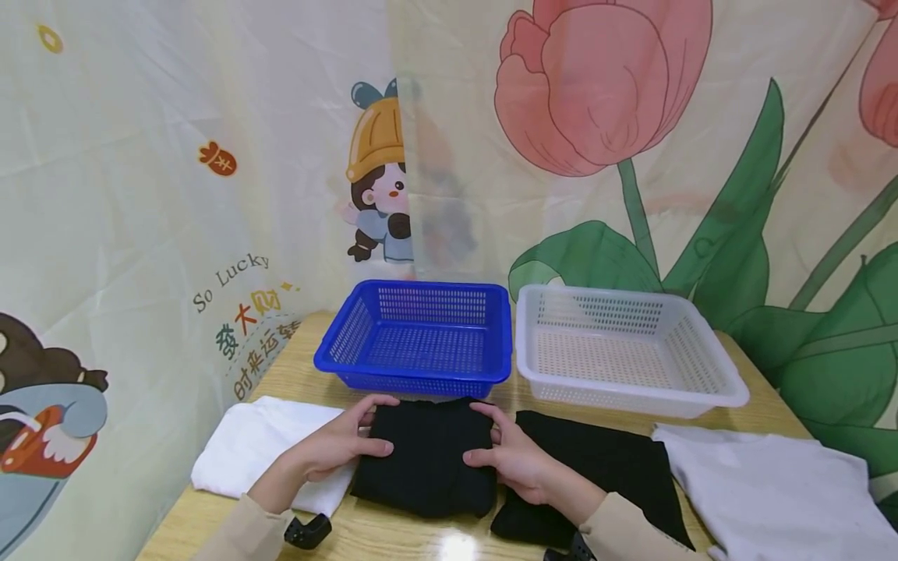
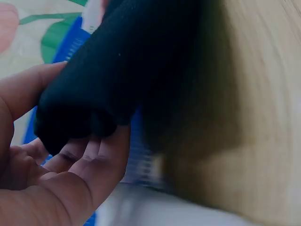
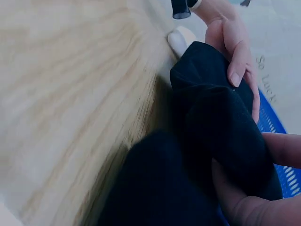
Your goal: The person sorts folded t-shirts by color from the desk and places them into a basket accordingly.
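Gripping the folded black cloth [image 1: 428, 463] from opposite sides, the left hand [image 1: 330, 444] and right hand [image 1: 522, 460] hold it at the lower centre of the frame, just in front of the blue basket [image 1: 414, 383]. Each hand has its thumb on the face toward the wearer and fingers round the far side, as both wrist views show; that pinch probably keeps the layers together, and sharing the load across two sides likely stops the soft middle from sagging. Whether its lower edge touches the surface [image 1: 382, 538] is hard to tell.

Both baskets, the blue one and the white basket [image 1: 617, 393] to its right, stand side by side at mid-frame, mouths up, which leaves their insides within easy reach. Nearer the wearer, a white cloth [image 1: 252, 448] lies at lower left, a second black cloth [image 1: 610, 460] right of centre and a pale grey cloth [image 1: 779, 483] at lower right, spread in a row, presumably so each can be picked up separately.
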`<state>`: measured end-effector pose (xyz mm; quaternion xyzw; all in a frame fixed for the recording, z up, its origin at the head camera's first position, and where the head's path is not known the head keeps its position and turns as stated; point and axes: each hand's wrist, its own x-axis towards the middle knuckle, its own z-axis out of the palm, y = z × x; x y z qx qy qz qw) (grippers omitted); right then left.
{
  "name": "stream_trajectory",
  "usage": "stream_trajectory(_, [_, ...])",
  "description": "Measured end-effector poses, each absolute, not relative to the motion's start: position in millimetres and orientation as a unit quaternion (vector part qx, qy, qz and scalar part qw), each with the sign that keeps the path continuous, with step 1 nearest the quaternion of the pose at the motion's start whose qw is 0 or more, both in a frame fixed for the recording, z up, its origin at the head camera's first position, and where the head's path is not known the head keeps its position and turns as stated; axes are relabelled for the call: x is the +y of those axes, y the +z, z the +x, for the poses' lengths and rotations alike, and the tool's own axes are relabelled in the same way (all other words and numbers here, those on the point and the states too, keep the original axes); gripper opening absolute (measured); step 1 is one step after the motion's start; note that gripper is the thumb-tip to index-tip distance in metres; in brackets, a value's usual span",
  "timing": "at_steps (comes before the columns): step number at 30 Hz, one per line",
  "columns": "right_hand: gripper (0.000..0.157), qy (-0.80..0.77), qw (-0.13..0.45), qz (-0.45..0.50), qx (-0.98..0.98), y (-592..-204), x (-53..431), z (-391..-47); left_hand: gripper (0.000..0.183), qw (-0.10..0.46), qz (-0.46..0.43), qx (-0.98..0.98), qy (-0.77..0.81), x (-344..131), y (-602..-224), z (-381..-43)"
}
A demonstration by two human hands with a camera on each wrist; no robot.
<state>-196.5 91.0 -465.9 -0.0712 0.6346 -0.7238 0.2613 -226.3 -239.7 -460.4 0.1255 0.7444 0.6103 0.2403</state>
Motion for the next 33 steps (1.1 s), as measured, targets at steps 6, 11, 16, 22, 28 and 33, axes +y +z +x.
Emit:
stream_trajectory(6, [0.089,-0.733,0.263,-0.088,0.621,-445,91,-187,0.074,0.223,0.138,0.778,0.571,-250,-426,-214])
stream_trajectory(11, [0.087,-0.725,0.259,-0.105,0.629,-418,92,-181,0.074,0.204,0.144,0.793,0.556,-258,-395,-203])
stream_trajectory(16, [0.086,-0.718,0.251,-0.123,0.638,-390,92,-180,0.075,0.182,0.158,0.796,0.555,-263,-368,-199])
stream_trajectory(22, [0.084,-0.72,0.223,-0.146,0.64,-362,92,-198,0.076,0.155,0.188,0.777,0.58,-263,-342,-213])
stream_trajectory(28, [0.083,-0.717,0.187,-0.164,0.651,-341,91,-232,0.079,0.137,0.189,0.768,0.596,-261,-321,-243])
stream_trajectory(33, [0.083,-0.714,0.166,-0.175,0.657,-331,89,-265,0.078,0.132,0.179,0.765,0.605,-261,-311,-276])
